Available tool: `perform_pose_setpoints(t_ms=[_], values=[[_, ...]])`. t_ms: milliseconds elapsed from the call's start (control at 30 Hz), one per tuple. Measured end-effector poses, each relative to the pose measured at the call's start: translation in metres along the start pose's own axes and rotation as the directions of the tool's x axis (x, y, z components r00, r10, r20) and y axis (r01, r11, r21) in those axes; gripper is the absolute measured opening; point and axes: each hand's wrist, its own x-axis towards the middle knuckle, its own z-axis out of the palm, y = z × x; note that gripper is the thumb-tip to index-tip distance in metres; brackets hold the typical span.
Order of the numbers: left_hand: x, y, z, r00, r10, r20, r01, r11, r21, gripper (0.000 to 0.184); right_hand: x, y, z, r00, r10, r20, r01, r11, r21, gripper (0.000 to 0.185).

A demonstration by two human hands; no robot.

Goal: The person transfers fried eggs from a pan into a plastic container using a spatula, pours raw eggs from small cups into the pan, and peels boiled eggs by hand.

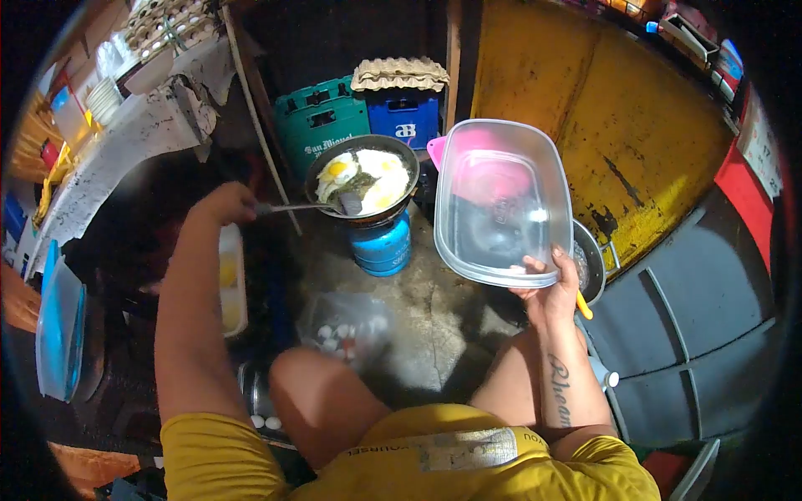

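Observation:
In the head view, my left hand [230,204] is closed round the handle of a metal spatula [288,206]. The spatula's blade rests in a dark frying pan [311,185] at the edge of the fried eggs [380,174], whose yolks show yellow in white. Beneath the pan stands a small blue gas tank [382,246]. At the right, my right hand [551,282] grips the lower rim of a clear plastic container [501,200], tilted and with no food visible inside. Something pink shows through its wall.
Behind the pan are a green crate [313,121] and a blue crate [403,117] topped with egg trays [401,73]. Another pan [595,271] sits beyond my right hand. A plastic bag of eggs [347,321] lies on the floor; a white tray [241,284] is at left.

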Motion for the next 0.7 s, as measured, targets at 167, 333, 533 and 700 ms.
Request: perform_pose_setpoints(t_ms=[167, 333, 533, 700], values=[[-0.002, 0.017, 0.033, 0.999, -0.023, -0.038, 0.015, 0.982, -0.186, 0.037, 0.001, 0.000, -0.002, 1.000, 0.006, 0.001, -0.006, 1.000, 0.005, 0.056], [0.011, 0.033, 0.069, 0.989, 0.031, -0.148, -0.064, 0.972, -0.226, 0.038, -0.001, 0.001, 0.004, 0.999, 0.010, -0.035, -0.010, 1.000, 0.010, 0.054], [0.019, 0.049, 0.100, 0.976, -0.059, -0.209, -0.019, 0.935, -0.353, 0.038, 0.000, 0.003, 0.000, 1.000, 0.016, -0.006, -0.016, 1.000, 0.017, 0.051], [0.004, 0.059, 0.098, 0.972, -0.048, -0.229, -0.040, 0.930, -0.365, 0.037, -0.004, 0.001, 0.004, 1.000, -0.014, -0.022, 0.015, 0.999, 0.031, 0.049]])
